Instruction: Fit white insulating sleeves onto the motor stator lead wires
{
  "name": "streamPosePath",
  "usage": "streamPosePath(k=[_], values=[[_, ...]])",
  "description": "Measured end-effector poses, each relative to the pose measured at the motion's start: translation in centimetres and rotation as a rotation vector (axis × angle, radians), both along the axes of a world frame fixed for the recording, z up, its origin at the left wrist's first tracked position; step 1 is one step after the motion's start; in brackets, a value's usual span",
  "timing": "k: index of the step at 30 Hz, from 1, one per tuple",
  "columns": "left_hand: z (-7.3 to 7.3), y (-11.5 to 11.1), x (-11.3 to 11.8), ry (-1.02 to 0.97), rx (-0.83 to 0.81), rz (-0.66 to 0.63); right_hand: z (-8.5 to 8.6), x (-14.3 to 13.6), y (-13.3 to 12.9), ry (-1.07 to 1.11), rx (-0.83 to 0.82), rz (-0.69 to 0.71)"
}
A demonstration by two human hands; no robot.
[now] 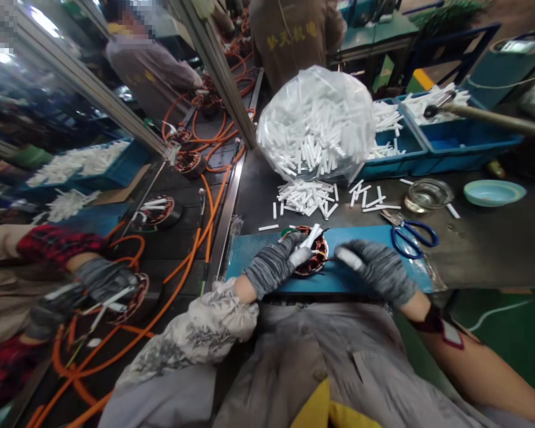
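A motor stator (320,246) with copper windings and a pale rim lies on a blue board (352,235) in front of me. Several white sleeving tubes (312,236) stick up from its middle. My left hand (274,264), in a grey striped glove, grips the stator's left side, its thumb over the windings beside the tubes. My right hand (378,267), gloved likewise, is just right of the stator. Its thumb and fingers pinch the end of a thin dark wire (331,258) coming from the windings; the fingertips are partly hidden.
Loose white tubes (307,198) lie beyond the board, before a full clear bag (316,119). Blue-handled scissors (410,235), a glass bowl (428,195) and a turquoise bowl (494,193) stand right. Leftward, a conveyor (178,238) carries stators and orange cables; a co-worker's gloved hands (102,279) work there.
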State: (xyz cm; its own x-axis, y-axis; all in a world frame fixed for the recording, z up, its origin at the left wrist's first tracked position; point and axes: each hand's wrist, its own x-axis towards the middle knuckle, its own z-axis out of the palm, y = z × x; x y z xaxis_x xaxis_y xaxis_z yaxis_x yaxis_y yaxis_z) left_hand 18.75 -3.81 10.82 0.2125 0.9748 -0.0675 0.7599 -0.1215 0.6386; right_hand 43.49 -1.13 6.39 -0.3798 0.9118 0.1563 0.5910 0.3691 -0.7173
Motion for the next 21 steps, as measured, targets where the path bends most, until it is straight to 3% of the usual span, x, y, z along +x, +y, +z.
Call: streamPosePath(k=[2, 6, 10, 13, 16, 18, 19, 21], values=[[0.0, -1.2, 0.0, 0.010, 0.005, -0.008, 0.7, -0.2, 2.6, -0.067, 0.119, -0.034], [-0.8, -4.4, -0.8, 0.032, 0.034, 0.010, 2.0, -2.1, 6.1, -0.209, 0.172, 0.146], [-1.5, -8.6, -3.4, -0.027, -0.057, 0.234, 1.6, -2.8, 5.8, -0.189, 0.149, 0.180], [-1.2, -10.4, -5.8, 0.072, -0.039, 0.422, 0.3, -2.5, 3.9, -0.040, -0.020, 0.200], [-0.3, -9.2, -6.9, 0.321, 0.208, 0.580, -1.1, -2.7, 1.6, 0.185, -0.241, 0.268], [0.1, -6.8, -6.1, 0.434, 0.386, 0.616, -1.9, -3.1, 0.5, 0.242, -0.224, 0.305], [0.1, -5.4, -5.4, 0.432, 0.452, 0.575, -2.2, -3.2, 0.2, 0.236, -0.170, 0.316], [-0.4, -2.8, -3.4, 0.294, 0.527, 0.358, -2.7, -3.1, -0.1, 0.200, -0.071, 0.321]])
